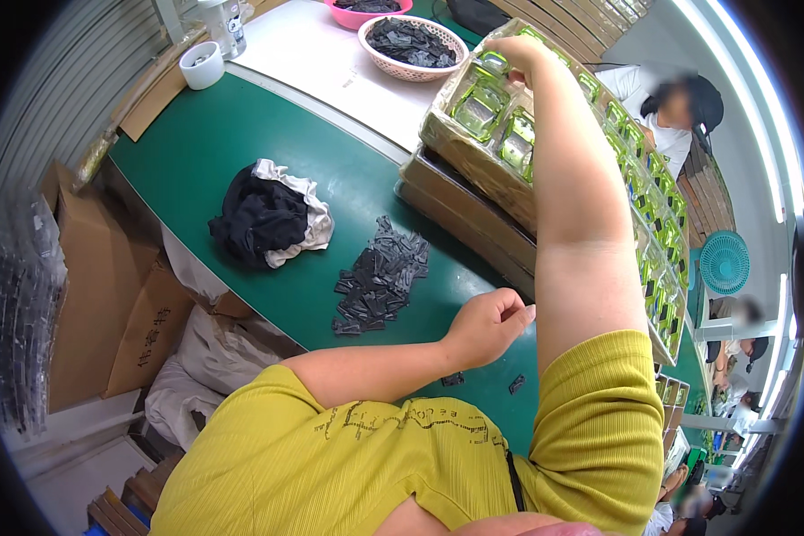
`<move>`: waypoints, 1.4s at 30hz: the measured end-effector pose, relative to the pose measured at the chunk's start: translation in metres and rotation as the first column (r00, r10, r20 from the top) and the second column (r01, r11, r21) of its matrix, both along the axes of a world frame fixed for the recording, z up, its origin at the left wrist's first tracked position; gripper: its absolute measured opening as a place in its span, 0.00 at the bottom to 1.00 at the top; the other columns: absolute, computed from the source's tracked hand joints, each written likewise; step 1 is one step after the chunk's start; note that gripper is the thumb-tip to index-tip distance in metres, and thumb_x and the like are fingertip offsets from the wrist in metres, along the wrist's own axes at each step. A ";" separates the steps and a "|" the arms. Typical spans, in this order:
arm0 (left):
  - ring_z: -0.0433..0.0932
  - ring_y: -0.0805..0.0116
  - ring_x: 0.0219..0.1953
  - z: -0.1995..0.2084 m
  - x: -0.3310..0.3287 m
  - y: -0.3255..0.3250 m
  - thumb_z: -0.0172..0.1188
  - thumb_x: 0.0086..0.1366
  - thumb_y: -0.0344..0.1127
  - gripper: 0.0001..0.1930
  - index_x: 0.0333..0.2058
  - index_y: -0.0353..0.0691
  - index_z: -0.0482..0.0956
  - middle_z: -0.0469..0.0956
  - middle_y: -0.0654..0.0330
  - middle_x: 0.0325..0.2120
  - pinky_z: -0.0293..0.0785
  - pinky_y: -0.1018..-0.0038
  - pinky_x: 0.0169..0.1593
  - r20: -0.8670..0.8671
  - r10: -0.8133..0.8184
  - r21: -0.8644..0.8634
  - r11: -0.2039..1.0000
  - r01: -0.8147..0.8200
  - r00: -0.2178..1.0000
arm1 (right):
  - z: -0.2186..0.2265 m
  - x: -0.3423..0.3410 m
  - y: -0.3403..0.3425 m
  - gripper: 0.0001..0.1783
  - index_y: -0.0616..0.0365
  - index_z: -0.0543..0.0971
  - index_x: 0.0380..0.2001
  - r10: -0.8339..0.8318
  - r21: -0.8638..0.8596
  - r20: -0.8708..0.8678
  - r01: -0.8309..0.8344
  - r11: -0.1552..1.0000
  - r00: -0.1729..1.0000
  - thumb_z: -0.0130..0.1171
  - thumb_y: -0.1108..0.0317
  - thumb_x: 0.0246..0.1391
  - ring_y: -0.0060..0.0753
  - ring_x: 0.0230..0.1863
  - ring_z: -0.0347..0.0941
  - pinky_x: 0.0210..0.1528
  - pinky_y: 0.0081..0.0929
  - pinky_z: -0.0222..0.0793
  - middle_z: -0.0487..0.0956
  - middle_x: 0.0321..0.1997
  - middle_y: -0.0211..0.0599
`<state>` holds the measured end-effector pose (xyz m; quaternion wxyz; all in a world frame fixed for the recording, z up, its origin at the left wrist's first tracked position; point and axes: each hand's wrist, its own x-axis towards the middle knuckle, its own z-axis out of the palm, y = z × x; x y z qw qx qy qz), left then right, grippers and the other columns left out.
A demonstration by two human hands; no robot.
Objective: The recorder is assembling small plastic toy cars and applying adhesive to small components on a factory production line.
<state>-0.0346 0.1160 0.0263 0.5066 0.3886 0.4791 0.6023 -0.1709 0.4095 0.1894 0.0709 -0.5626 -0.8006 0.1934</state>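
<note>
My right arm stretches over a divided carton (478,165) at the right. At its far end my right hand (515,52) is closed around a green-rimmed clear plastic piece (493,62); its fingertips are partly hidden. More such pieces (481,109) stand in rows in the carton. Near my body, my left hand (489,329) hovers at the green table (348,192) with fingers curled against the thumb; what they hold, if anything, is hidden. To its left lies a pile of small dark plastic strips (382,272). Two loose dark pieces (516,384) lie close to my left hand.
A bundle of dark and white cloth (268,214) lies left of the pile. At the back are a pink basket (366,61) of dark pieces, a pink bowl (353,16), a tape roll (202,66) and a bottle (225,27). A co-worker (670,107) is beyond the carton.
</note>
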 end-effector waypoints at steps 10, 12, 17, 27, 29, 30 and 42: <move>0.68 0.72 0.20 -0.006 -0.002 -0.004 0.57 0.62 0.39 0.11 0.26 0.37 0.73 0.72 0.62 0.18 0.66 0.73 0.27 -0.032 -0.019 0.011 1.000 0.019 0.999 | -0.025 0.000 0.006 0.20 0.58 0.79 0.28 -0.203 -0.173 -0.493 0.134 0.976 0.846 0.71 0.54 0.39 0.19 0.19 0.61 0.24 0.21 0.59 0.70 0.22 0.28; 0.69 0.71 0.20 -0.007 0.001 -0.003 0.57 0.61 0.39 0.11 0.27 0.37 0.74 0.73 0.61 0.18 0.67 0.73 0.27 -0.085 0.008 0.033 0.999 -0.006 0.996 | -0.043 0.002 0.040 0.19 0.60 0.79 0.28 -0.165 -0.126 -0.542 0.114 0.985 0.824 0.71 0.58 0.38 0.21 0.21 0.62 0.26 0.22 0.61 0.71 0.22 0.29; 0.71 0.64 0.20 0.002 -0.002 -0.004 0.58 0.60 0.41 0.13 0.25 0.37 0.74 0.73 0.57 0.18 0.67 0.70 0.27 -0.236 0.012 0.067 0.998 0.004 0.972 | -0.020 0.045 0.018 0.17 0.64 0.79 0.31 -0.093 -0.020 -0.779 0.124 0.992 0.620 0.70 0.64 0.40 0.23 0.26 0.67 0.29 0.25 0.63 0.75 0.25 0.31; 0.68 0.63 0.45 0.010 -0.021 0.003 0.76 0.40 0.42 0.46 0.56 0.38 0.59 0.62 0.56 0.47 0.70 0.71 0.43 -0.136 0.449 0.681 0.690 -0.245 0.883 | 0.003 0.297 -0.236 0.07 0.60 0.73 0.25 0.446 0.110 -0.419 -0.443 0.890 0.791 0.61 0.70 0.50 0.21 0.25 0.60 0.27 0.24 0.57 0.66 0.22 0.27; 0.69 0.63 0.46 0.009 -0.022 -0.005 0.76 0.40 0.42 0.45 0.56 0.38 0.61 0.63 0.56 0.49 0.70 0.71 0.45 -0.245 0.075 0.648 0.754 0.106 0.967 | -0.024 0.324 -0.271 0.12 0.59 0.68 0.21 0.626 0.243 -0.141 -0.586 0.773 0.767 0.62 0.70 0.45 0.38 0.23 0.61 0.27 0.32 0.58 0.62 0.19 0.36; 0.70 0.67 0.49 0.018 -0.019 -0.013 0.74 0.43 0.33 0.41 0.57 0.38 0.61 0.65 0.58 0.52 0.68 0.72 0.50 -0.410 -0.073 0.594 0.735 0.327 0.909 | -0.032 0.334 -0.283 0.12 0.59 0.68 0.20 0.676 0.239 0.033 -0.663 0.709 0.736 0.62 0.70 0.42 0.47 0.25 0.64 0.28 0.36 0.60 0.65 0.20 0.40; 0.74 0.56 0.37 0.001 0.019 -0.098 0.72 0.43 0.38 0.29 0.46 0.38 0.73 0.74 0.54 0.37 0.72 0.67 0.40 -0.834 -0.219 0.201 0.734 0.649 0.506 | -0.144 0.396 -0.333 0.08 0.61 0.77 0.32 0.076 -0.011 -0.469 -0.092 0.996 0.880 0.62 0.69 0.49 0.17 0.28 0.67 0.31 0.17 0.63 0.72 0.26 0.27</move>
